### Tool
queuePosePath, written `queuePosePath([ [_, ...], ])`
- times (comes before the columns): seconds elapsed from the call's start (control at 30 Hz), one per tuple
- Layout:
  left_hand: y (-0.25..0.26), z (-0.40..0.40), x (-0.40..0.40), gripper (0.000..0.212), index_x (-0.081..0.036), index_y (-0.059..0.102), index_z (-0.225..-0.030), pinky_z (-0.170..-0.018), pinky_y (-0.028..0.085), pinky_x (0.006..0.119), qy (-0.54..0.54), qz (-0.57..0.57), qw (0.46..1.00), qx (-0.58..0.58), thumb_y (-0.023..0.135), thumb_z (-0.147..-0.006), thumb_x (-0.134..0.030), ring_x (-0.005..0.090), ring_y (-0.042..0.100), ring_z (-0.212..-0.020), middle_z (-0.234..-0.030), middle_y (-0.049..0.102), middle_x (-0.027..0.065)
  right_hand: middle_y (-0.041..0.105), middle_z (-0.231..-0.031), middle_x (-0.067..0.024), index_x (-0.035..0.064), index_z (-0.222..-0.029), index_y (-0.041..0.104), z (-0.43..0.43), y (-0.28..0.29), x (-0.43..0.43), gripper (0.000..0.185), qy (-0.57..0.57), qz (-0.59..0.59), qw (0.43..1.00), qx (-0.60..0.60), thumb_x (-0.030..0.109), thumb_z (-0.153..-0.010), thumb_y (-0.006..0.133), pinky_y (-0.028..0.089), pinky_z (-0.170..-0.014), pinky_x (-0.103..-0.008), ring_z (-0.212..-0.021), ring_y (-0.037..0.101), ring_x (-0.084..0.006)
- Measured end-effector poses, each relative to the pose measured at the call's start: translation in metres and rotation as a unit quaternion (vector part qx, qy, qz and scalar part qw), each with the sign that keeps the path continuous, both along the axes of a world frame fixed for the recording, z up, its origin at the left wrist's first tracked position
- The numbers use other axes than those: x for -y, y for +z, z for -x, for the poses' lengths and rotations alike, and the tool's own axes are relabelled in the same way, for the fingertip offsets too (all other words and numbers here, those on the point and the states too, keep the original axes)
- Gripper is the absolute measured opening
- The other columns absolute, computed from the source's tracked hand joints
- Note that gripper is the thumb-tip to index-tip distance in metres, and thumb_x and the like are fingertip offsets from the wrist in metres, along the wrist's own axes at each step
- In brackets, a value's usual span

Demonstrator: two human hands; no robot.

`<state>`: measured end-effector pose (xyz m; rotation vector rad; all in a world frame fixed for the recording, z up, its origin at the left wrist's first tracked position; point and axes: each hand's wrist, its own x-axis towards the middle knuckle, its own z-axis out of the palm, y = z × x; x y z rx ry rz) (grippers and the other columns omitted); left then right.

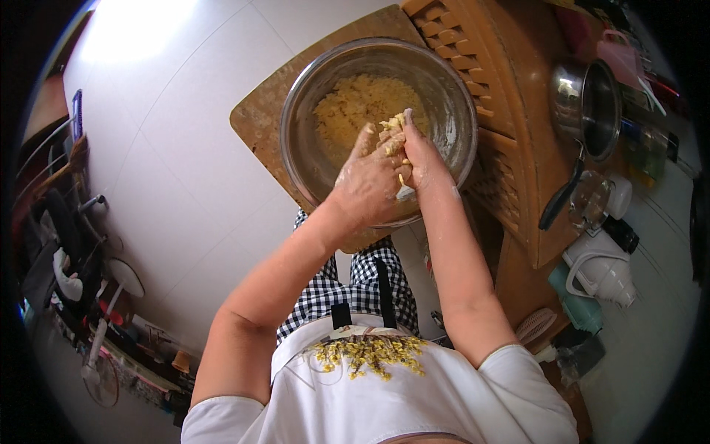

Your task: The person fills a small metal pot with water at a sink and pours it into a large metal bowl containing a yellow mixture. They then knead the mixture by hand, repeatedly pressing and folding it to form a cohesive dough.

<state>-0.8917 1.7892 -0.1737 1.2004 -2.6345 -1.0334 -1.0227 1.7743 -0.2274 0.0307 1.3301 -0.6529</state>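
A wide steel bowl stands in front of me with crumbly yellow dough spread over its bottom. Above its near right part my two hands meet. Sticky bits of dough cling to the fingers of my left hand, which are partly spread. My right hand lies against those fingers, its thumb pointing up and its other fingers mostly hidden. Between the hands is a soft clump of dough. White residue, like flour, marks both hands and the bowl's inner right wall.
The bowl rests on a worn brown stool. Close on the right is a brown plastic cabinet with woven-pattern sides. A steel saucepan, a glass jar and a white appliance stand to the right. Household items crowd the left edge.
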Motion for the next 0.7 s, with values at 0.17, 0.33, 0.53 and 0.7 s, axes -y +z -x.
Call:
queuePosePath([
  [0.17,-0.011,-0.005,0.003,0.036,-0.014,0.064,-0.113,-0.115,0.004,0.057,-0.133,0.120,0.969,0.168,0.058,-0.078,-0.019,0.0247,0.035,-0.134,-0.129,0.055,0.0055,0.053,-0.117,-0.0136,0.0000,-0.124,0.044,-0.005,-0.002,-0.023,0.053,0.075,0.189,0.979,-0.014,0.029,-0.086,0.067,0.051,-0.074,-0.0305,-0.089,0.060,-0.0209],
  [0.33,-0.007,0.000,0.003,0.017,-0.010,0.070,-0.088,-0.113,0.018,0.052,-0.151,0.082,0.982,0.081,0.057,-0.077,-0.015,0.0264,0.047,-0.122,-0.111,0.062,0.0084,0.062,-0.078,-0.0062,0.0014,-0.090,0.060,0.000,-0.017,-0.010,0.027,0.134,0.142,0.967,-0.161,0.027,-0.094,0.051,0.050,-0.071,-0.0297,-0.080,0.061,-0.0149],
  [0.53,-0.012,-0.003,0.012,0.033,-0.007,0.065,-0.102,-0.100,0.035,0.042,0.302,-0.346,0.824,-0.331,0.045,-0.089,-0.028,0.0248,0.050,-0.113,-0.106,0.063,0.0085,0.065,-0.087,-0.0077,0.0026,-0.101,0.059,-0.002,-0.010,0.000,0.043,-0.088,0.037,0.995,0.032,0.042,-0.096,0.042,0.052,-0.066,-0.0337,-0.080,0.064,-0.0191],
  [0.7,-0.029,-0.002,0.026,0.074,-0.010,0.032,-0.142,-0.109,0.025,0.045,0.478,-0.527,0.362,-0.603,0.020,-0.094,-0.064,0.0321,0.033,-0.132,-0.149,0.027,0.0143,0.053,-0.128,-0.0144,0.0002,-0.132,0.045,-0.025,0.027,-0.019,0.058,-0.106,0.154,0.980,-0.065,0.045,-0.097,0.038,0.046,-0.092,-0.0327,-0.116,0.053,-0.0216],
])
